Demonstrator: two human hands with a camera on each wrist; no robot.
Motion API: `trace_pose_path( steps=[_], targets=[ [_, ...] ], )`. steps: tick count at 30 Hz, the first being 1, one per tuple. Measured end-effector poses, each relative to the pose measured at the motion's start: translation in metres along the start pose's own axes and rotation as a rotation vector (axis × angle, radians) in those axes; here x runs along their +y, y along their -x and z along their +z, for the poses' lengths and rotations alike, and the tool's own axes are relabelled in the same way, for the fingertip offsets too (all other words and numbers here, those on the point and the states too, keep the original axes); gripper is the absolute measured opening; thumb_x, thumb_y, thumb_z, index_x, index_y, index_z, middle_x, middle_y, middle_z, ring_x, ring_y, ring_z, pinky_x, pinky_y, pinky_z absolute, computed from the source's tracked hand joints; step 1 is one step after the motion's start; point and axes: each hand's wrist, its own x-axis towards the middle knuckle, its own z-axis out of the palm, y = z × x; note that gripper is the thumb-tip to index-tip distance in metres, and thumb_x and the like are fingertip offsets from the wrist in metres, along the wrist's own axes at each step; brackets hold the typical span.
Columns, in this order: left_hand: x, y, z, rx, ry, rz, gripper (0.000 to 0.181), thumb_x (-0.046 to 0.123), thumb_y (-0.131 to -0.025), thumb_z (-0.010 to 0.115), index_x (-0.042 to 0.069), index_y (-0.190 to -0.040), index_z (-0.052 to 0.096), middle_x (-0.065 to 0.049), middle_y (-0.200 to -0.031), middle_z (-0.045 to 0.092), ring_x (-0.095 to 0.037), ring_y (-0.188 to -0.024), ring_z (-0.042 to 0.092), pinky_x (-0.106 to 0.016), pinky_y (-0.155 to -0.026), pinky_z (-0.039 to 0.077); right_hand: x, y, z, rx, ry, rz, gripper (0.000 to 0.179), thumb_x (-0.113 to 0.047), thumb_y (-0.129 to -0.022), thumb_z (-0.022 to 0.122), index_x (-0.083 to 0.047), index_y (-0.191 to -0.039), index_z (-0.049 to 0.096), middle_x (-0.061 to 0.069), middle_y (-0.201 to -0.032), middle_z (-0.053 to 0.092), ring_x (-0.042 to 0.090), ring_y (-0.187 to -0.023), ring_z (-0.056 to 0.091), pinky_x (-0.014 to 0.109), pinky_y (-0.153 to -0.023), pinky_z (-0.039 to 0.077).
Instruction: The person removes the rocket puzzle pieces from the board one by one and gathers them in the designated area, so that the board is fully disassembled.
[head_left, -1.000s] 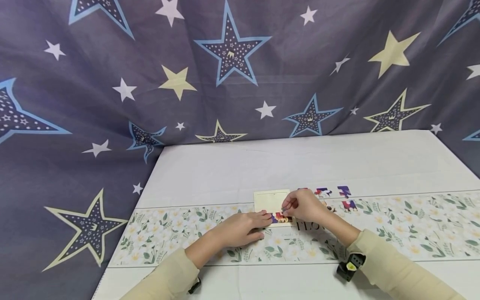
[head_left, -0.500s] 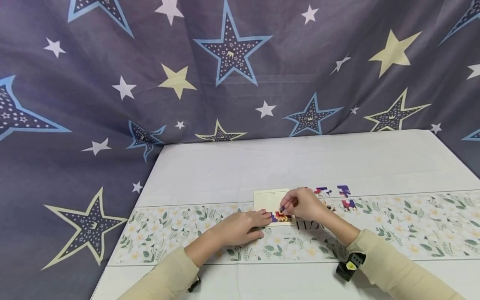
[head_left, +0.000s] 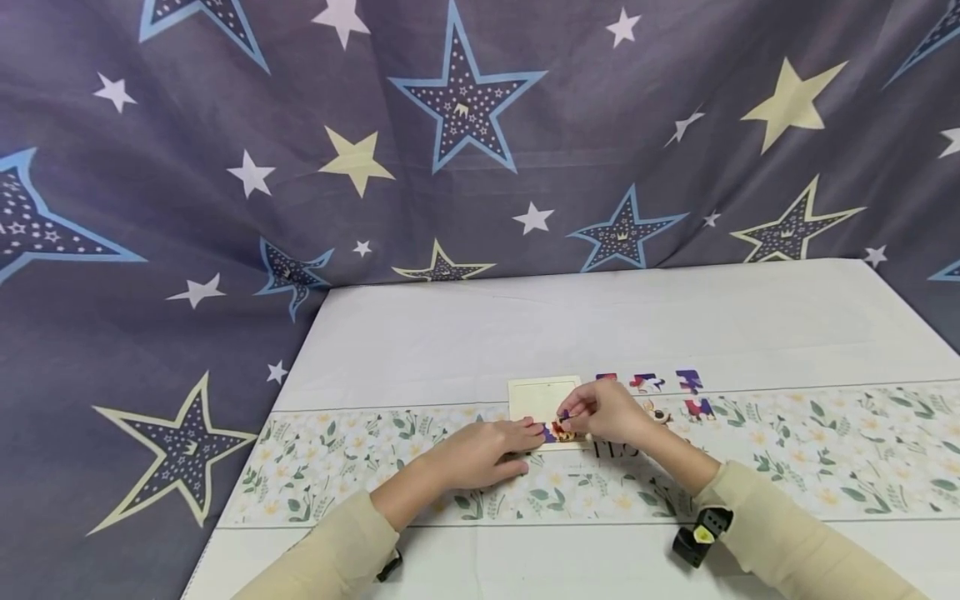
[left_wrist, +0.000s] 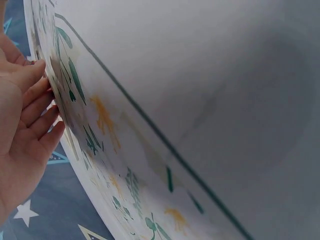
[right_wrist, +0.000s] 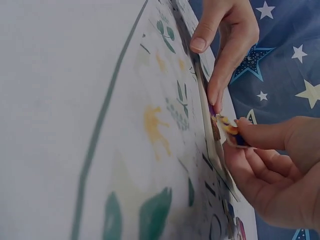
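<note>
A cream puzzle tray point(head_left: 542, 398) lies on the table, with purple and red picture pieces along its near edge. My right hand point(head_left: 609, 411) is over the tray's right part, pinching a colourful jigsaw piece point(right_wrist: 232, 132) between thumb and fingers. In the right wrist view the piece is tilted, close beside the pieces in the tray. My left hand point(head_left: 480, 456) rests with extended fingers on the tray's lower left; its fingertips cover part of the pieces there. The left wrist view shows the left hand point(left_wrist: 27, 130) at the tray's edge.
Several loose jigsaw pieces lie right of the tray, among them a purple one point(head_left: 687, 382), a white and purple one point(head_left: 647, 383) and a red and purple one point(head_left: 699, 409). A floral band point(head_left: 330, 467) crosses the white tablecloth. A star-patterned curtain point(head_left: 465, 208) hangs behind.
My right hand has shifted slightly left, and the piece in its fingers has turned, showing more purple now. My left hand has stayed in place on the tray.
</note>
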Motion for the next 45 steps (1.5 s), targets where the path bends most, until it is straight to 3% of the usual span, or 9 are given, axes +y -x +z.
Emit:
trace_pose_path(
  steps=[10, 20, 29, 40, 45],
  targets=[
    [0.000, 0.000, -0.001, -0.006, -0.001, -0.007, 0.045, 0.030, -0.100, 0.051, 0.015, -0.142, 0.049, 0.001, -0.151, 0.044, -0.016, -0.143, 0.038, -0.035, -0.116, 0.036, 0.004, 0.005, -0.007, 0.098, -0.003, 0.011, 0.022, -0.019, -0.079, 0.079, -0.002, -0.092, 0.074, 0.007, -0.079, 0.074, 0.007, -0.065, 0.064, 0.022, -0.057, 0.053],
    [0.000, 0.000, 0.000, 0.003, -0.007, -0.004, 0.045, 0.030, -0.100, 0.051, 0.015, -0.142, 0.049, 0.001, -0.150, 0.044, -0.016, -0.142, 0.039, -0.034, -0.116, 0.037, 0.015, 0.020, -0.021, 0.098, -0.118, 0.062, 0.020, -0.012, -0.083, 0.074, 0.001, -0.098, 0.071, 0.010, -0.078, 0.073, 0.015, -0.062, 0.069, 0.026, -0.058, 0.058],
    [0.000, 0.001, 0.002, 0.015, -0.018, -0.005, 0.044, 0.030, -0.100, 0.052, 0.016, -0.142, 0.049, 0.002, -0.150, 0.045, -0.015, -0.142, 0.039, -0.034, -0.115, 0.038, 0.027, 0.040, -0.036, 0.106, -0.118, 0.114, 0.021, -0.006, -0.087, 0.068, 0.006, -0.104, 0.068, 0.015, -0.084, 0.073, 0.017, -0.065, 0.070, 0.025, -0.059, 0.059],
    [-0.001, 0.002, 0.003, 0.017, -0.016, -0.010, 0.045, 0.031, -0.100, 0.051, 0.016, -0.142, 0.049, 0.002, -0.150, 0.044, -0.015, -0.142, 0.039, -0.034, -0.116, 0.037, 0.045, 0.065, -0.057, 0.139, -0.077, 0.168, 0.031, -0.012, -0.088, 0.069, 0.008, -0.111, 0.066, 0.017, -0.090, 0.074, 0.013, -0.068, 0.071, 0.024, -0.065, 0.060],
    [-0.001, 0.002, 0.004, 0.025, -0.017, -0.006, 0.045, 0.031, -0.100, 0.052, 0.016, -0.142, 0.050, 0.002, -0.150, 0.045, -0.015, -0.142, 0.039, -0.035, -0.116, 0.037, 0.053, 0.076, -0.065, 0.139, -0.128, 0.203, 0.035, -0.010, -0.089, 0.067, 0.012, -0.116, 0.061, 0.020, -0.093, 0.074, 0.013, -0.068, 0.072, 0.025, -0.065, 0.060]
  ],
)
